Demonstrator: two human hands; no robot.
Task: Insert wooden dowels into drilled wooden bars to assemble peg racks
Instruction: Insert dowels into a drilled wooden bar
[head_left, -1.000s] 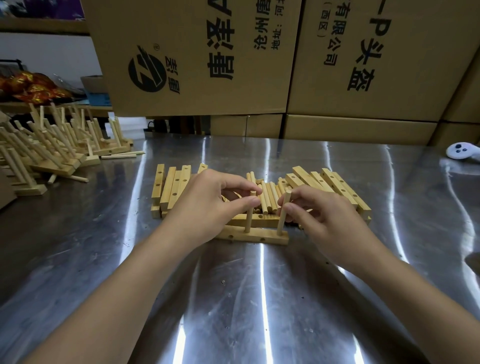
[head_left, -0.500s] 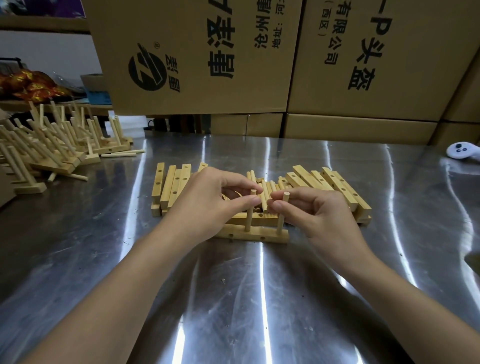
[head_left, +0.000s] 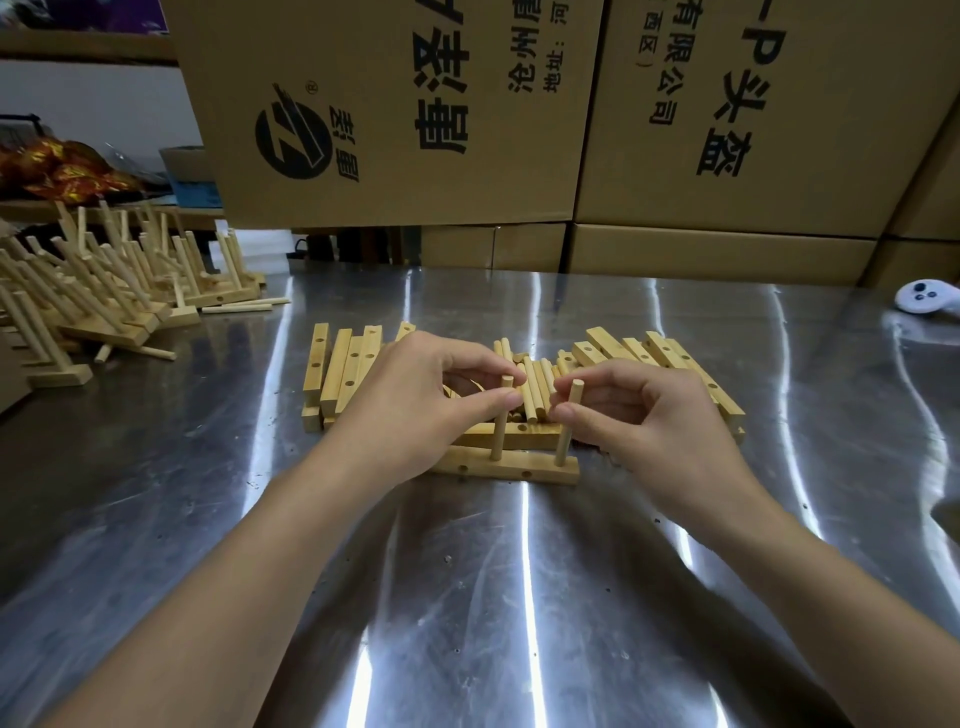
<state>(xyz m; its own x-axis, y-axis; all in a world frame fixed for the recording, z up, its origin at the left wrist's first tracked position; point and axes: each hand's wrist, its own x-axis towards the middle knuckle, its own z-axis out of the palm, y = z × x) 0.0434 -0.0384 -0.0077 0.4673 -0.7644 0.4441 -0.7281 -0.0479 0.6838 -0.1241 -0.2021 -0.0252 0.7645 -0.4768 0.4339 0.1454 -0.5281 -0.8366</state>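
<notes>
L hand (head_left: 415, 400), R hand (head_left: 654, 421): pinch on smooth round dowels (head_left: 499, 436) upright in drilled rectangular bar (head_left: 524, 464)

One head-worn wide-angle view — faces forward and down, close over left hand (head_left: 415, 405), right hand (head_left: 654, 415), steel table (head_left: 519, 597) — cardboard boxes (head_left: 374, 202) behind.

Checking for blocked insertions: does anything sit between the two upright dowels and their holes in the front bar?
Nothing visible does. The left dowel and right dowel both stand in the front bar, the left hand pinching one and the right hand the other. The loose dowels lie behind it.
</notes>
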